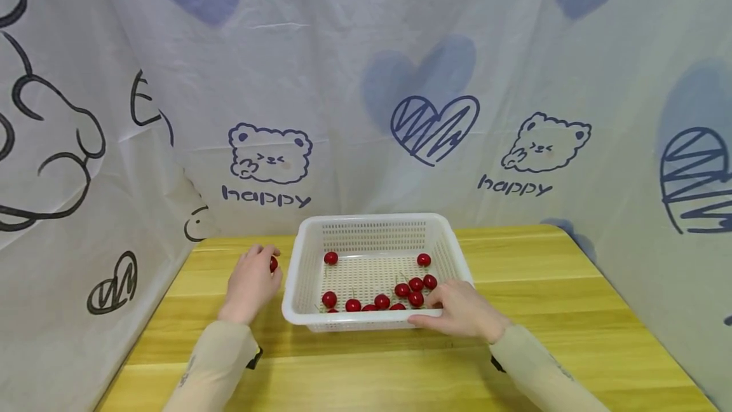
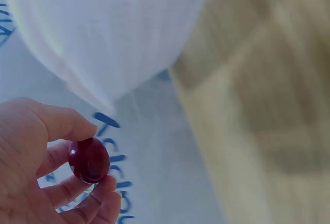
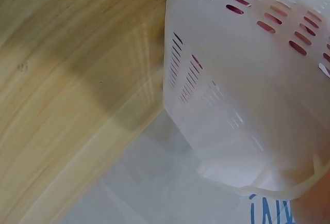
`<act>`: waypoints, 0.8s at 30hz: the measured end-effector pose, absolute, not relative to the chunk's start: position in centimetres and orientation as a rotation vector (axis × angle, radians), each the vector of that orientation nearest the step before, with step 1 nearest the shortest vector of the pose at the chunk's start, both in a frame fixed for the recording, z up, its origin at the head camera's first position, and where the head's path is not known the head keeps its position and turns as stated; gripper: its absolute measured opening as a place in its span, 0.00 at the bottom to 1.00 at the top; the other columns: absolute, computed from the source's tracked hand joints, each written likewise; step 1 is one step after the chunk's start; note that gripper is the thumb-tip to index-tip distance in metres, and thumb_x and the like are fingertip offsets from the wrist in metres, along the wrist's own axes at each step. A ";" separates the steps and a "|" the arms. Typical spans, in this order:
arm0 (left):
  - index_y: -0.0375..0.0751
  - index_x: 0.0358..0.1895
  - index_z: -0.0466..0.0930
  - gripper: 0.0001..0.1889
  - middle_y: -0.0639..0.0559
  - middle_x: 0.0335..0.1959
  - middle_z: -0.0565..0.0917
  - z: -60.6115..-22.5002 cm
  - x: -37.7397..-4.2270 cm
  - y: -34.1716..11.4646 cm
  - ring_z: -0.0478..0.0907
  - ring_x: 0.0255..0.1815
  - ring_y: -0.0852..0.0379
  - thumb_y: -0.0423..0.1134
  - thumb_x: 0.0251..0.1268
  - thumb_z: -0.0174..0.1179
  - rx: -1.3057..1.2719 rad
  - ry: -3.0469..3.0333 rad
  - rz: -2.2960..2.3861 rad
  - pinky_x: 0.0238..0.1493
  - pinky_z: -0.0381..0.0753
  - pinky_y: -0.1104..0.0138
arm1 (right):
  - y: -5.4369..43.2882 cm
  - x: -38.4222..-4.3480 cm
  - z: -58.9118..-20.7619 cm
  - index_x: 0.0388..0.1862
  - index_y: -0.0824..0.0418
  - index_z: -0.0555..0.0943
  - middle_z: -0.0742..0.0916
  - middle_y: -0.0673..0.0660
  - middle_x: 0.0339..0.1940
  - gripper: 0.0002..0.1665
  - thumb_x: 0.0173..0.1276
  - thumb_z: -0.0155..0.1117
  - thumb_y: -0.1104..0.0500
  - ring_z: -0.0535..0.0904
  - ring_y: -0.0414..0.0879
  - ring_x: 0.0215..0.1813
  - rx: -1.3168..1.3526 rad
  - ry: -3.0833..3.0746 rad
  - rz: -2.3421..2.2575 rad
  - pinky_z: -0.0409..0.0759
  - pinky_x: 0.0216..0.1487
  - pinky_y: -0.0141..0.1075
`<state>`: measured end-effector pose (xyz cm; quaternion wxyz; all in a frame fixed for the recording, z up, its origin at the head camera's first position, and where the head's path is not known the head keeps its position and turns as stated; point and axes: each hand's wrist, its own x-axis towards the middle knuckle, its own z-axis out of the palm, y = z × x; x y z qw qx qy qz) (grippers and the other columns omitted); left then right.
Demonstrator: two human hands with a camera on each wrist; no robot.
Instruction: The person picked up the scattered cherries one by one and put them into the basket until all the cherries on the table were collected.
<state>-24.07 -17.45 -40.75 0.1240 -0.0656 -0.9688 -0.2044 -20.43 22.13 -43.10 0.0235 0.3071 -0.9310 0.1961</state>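
A dark red cherry is pinched between the thumb and fingers of my left hand, just left of a white plastic basket. The left wrist view shows the same cherry up close, near the basket's side. My right hand grips the basket's front rim near its right corner, fingers over the inside and thumb along the front. Inside the basket lie several loose cherries, mostly toward the front and right. In the right wrist view the basket wall hides most of that hand.
The basket stands on a yellow wood-grain table near its back edge. A white curtain printed with hearts and bears hangs behind and on both sides, close to the table's edges.
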 end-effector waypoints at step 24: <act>0.40 0.53 0.81 0.14 0.44 0.48 0.81 -39.0 -23.7 -8.8 0.78 0.45 0.47 0.36 0.65 0.65 -0.454 -2.634 -0.628 0.50 0.83 0.55 | 22.1 -20.5 -43.1 0.09 0.43 0.66 0.60 0.36 0.09 0.34 0.65 0.62 0.28 0.55 0.29 0.17 0.935 -2.895 0.604 0.56 0.22 0.25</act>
